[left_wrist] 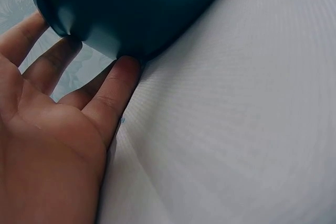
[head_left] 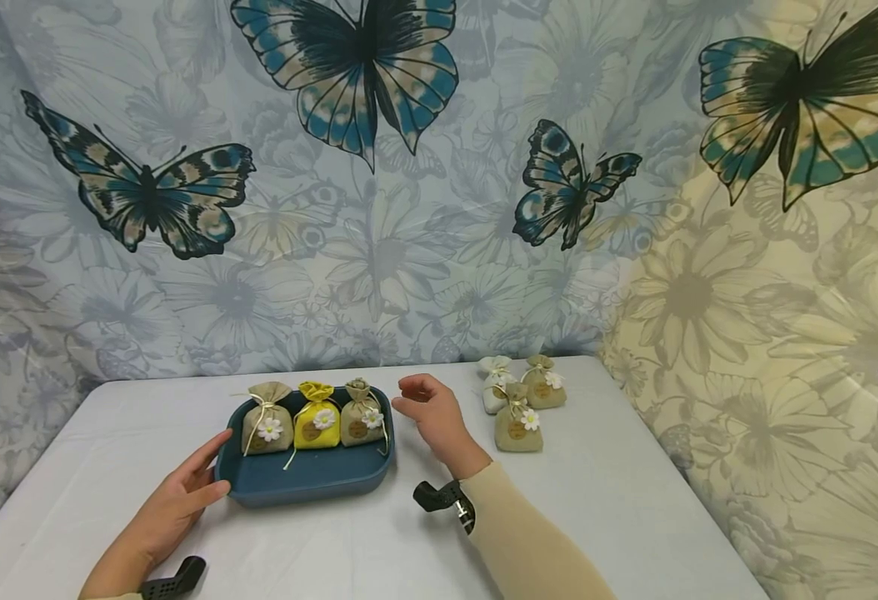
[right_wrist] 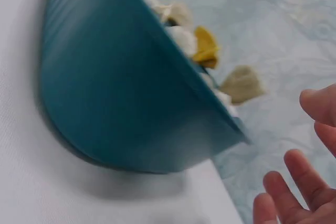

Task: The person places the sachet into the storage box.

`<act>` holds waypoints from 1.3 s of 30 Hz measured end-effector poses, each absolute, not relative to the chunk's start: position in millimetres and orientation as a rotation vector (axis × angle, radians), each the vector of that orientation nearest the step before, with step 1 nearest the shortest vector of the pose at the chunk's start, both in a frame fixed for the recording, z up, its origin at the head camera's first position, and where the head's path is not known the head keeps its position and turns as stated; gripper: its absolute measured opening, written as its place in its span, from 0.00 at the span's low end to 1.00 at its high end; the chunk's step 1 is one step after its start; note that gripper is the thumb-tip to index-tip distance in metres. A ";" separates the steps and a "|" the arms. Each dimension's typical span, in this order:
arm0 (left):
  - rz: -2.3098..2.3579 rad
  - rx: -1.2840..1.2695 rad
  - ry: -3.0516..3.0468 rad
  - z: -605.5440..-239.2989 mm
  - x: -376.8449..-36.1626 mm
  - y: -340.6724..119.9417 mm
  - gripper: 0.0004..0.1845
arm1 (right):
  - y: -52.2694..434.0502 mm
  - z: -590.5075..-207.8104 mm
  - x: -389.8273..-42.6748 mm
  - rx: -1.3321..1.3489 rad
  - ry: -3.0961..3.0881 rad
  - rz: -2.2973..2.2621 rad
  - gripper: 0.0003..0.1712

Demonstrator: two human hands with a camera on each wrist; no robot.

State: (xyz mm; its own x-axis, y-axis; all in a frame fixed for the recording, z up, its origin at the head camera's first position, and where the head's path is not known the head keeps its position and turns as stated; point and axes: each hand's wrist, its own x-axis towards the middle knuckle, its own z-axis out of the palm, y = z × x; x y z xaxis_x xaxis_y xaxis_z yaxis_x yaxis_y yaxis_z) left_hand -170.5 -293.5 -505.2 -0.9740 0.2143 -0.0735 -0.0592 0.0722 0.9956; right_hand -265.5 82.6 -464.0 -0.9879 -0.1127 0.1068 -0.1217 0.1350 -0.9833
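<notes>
The oblong, blue, plastic-looking tray [head_left: 311, 490] is best steadied by the left hand [head_left: 180, 507], fingers extended, the empty right hand [head_left: 436, 422] being relaxed.

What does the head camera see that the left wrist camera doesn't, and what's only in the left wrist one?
Only the head view: six little bags, three in the tray and three on the table, plus big butterflies on the backdrop and the right sleeve.

Only the left wrist view: a close-up of the palm side of the left hand.

Both: that hand with its fingers touching the blue tray, the white tablecloth and some patterned backdrop, just a sliver in the wrist view.
</notes>
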 end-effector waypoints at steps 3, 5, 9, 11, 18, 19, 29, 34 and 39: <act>2.006 0.162 2.150 -504.5 -169.6 -294.1 0.43 | 96.8 -460.5 -260.9 0.242 -2.282 2.127 0.18; 2.009 0.165 2.150 -504.5 -169.1 -294.5 0.43 | 107.6 -456.7 -257.1 0.252 -2.238 2.151 0.19; 2.014 0.177 2.145 -505.8 -168.9 -294.3 0.42 | 133.3 -446.2 -246.6 0.268 -2.153 2.163 0.21; 2.016 0.181 2.141 -506.4 -169.4 -293.9 0.42 | 148.4 -441.0 -241.9 0.269 -2.119 2.159 0.22; 2.008 0.179 2.153 -506.1 -170.3 -294.1 0.43 | 202.9 -426.3 -228.2 0.206 -2.128 2.081 0.24; 2.006 0.182 2.155 -506.0 -170.3 -294.2 0.43 | 210.2 -425.6 -226.6 0.191 -2.131 2.061 0.24; 2.002 0.178 2.159 -505.2 -169.9 -293.6 0.43 | 269.5 -441.8 -214.2 0.053 -2.146 2.036 0.26; 2.004 0.169 2.153 -503.5 -169.2 -292.8 0.43 | 285.4 -454.4 -210.5 -0.026 -2.045 2.202 0.24; 2.011 0.164 2.138 -502.5 -168.6 -291.7 0.42 | 295.3 -462.9 -207.3 -0.155 -2.025 2.271 0.24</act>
State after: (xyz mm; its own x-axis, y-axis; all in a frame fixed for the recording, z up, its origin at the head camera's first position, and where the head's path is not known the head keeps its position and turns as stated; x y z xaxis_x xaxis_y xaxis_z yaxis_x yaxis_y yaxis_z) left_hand -168.6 -291.7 -502.5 -0.9735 0.2176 -0.0706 -0.0572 0.0673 0.9961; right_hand -207.3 295.3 -462.9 -0.9903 0.1381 -0.0130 -0.0028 -0.1139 -0.9935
